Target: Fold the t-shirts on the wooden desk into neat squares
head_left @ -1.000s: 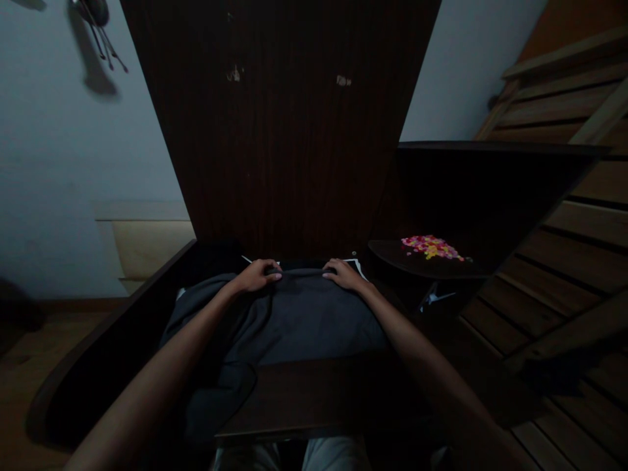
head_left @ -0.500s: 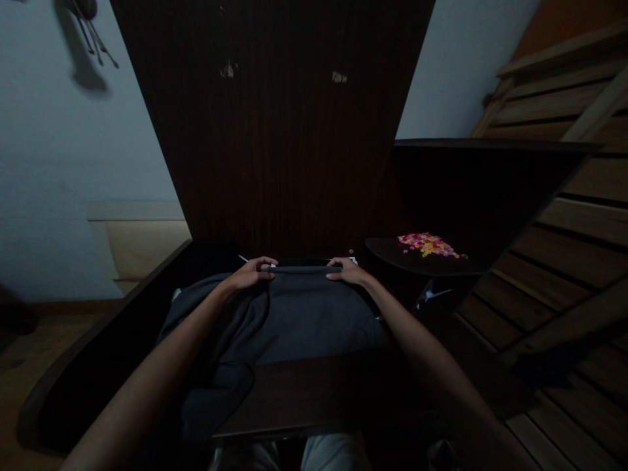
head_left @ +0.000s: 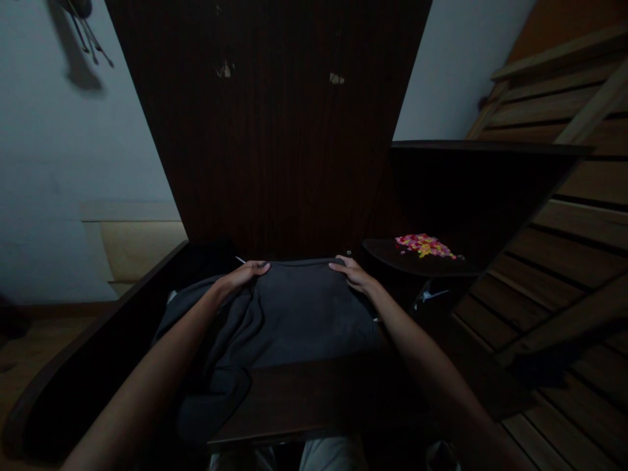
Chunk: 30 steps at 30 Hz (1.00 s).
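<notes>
A dark grey cloth point(head_left: 309, 311) lies on the dark wooden desk point(head_left: 289, 402). It is fairly flat in the middle and bunched in folds at the left, where part of it hangs toward the front edge. My left hand point(head_left: 249, 271) pinches its far edge, thumb on top and the other fingers mostly hidden. Farther right along the same edge, my right hand point(head_left: 354, 272) grips it likewise. Between the two hands the edge is drawn out straight. Whether the cloth is a garment I cannot tell.
A tall dark panel point(head_left: 275, 144) rises behind the desk. On a rounded shelf point(head_left: 417, 263) at the right lies a heap of small pink, red and yellow pieces point(head_left: 426, 245). Wooden slats point(head_left: 579, 229) stand far right. A raised dark side board point(head_left: 98, 333) borders the left.
Both hands have tightened on the far edge, with thumbs now pressed on top of the cloth. The folded-up strip between them now lies flatter and farther back.
</notes>
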### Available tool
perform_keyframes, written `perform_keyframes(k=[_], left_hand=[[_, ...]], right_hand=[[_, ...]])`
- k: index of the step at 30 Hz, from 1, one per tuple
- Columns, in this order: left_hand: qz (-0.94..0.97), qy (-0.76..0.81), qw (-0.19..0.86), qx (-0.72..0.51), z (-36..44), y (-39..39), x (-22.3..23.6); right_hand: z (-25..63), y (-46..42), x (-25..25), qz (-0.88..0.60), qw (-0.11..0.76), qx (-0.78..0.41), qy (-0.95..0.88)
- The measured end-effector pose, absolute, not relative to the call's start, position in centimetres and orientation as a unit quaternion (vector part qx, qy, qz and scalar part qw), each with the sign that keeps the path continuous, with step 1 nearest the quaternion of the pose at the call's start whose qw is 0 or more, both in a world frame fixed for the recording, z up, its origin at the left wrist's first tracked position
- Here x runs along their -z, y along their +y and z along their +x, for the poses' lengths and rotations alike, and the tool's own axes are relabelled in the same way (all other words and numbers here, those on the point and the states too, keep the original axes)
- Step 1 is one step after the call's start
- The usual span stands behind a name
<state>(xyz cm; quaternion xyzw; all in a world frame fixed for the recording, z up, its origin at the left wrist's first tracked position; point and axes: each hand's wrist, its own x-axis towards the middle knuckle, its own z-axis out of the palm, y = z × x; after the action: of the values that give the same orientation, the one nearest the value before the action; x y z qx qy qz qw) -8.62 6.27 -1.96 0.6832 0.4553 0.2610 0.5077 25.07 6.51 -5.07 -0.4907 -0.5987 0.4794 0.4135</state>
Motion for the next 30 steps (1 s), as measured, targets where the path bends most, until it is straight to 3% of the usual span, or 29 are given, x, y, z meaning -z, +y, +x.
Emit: perform_keyframes(k=[4,6,14,21,30], left_hand=[[0.764,0.549,0.305,-0.148,-8.9,8.6,3.3],[0.77,0.57,0.262,-0.118,-9.1,9.2,4.0],[0.78,0.574,0.215,-0.126,-9.9,9.1,4.2],[0.784,0.584,0.178,-0.113,-9.2,8.6,4.2],[0.764,0.616,0.191,0.006,-11.0,6.6,3.7]], right_hand=[[25.5,7.9,6.3,-0.62,0.302,-0.359,-0.629],[25.7,8.5,6.9,-0.657,0.258,-0.289,-0.647],[26.2,9.0,8.5,-0.656,0.263,-0.242,-0.664],[24.4,9.0,8.0,-0.565,0.235,-0.096,-0.785],[19.7,8.2,10.4,-0.495,0.191,-0.112,-0.84]])
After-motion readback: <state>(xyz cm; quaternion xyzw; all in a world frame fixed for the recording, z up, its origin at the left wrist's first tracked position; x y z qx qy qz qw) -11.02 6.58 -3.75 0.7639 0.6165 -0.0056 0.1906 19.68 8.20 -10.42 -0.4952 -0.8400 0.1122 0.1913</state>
